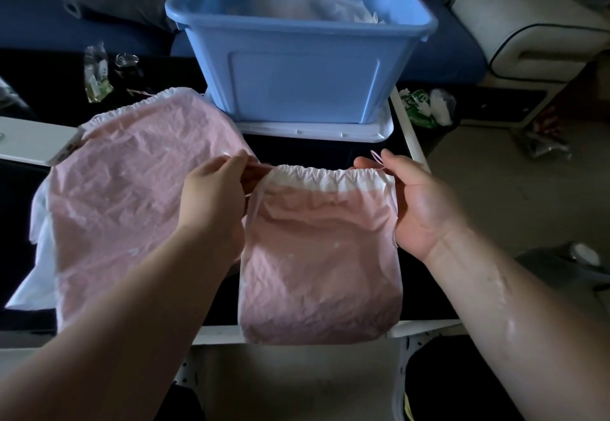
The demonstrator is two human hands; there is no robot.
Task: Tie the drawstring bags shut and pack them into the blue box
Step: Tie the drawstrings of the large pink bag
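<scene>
head view: a thin, crumpled pink drawstring bag (320,255) lies limp between the hands, left hand (214,189) and right hand (419,202) each pinching its cord (376,157) at the gathered top corners, seemingly light and floppy, blue box (297,74) just beyond them.

forearms: both bare | left grip (211,196) — bare | right grip (419,202) — bare
</scene>
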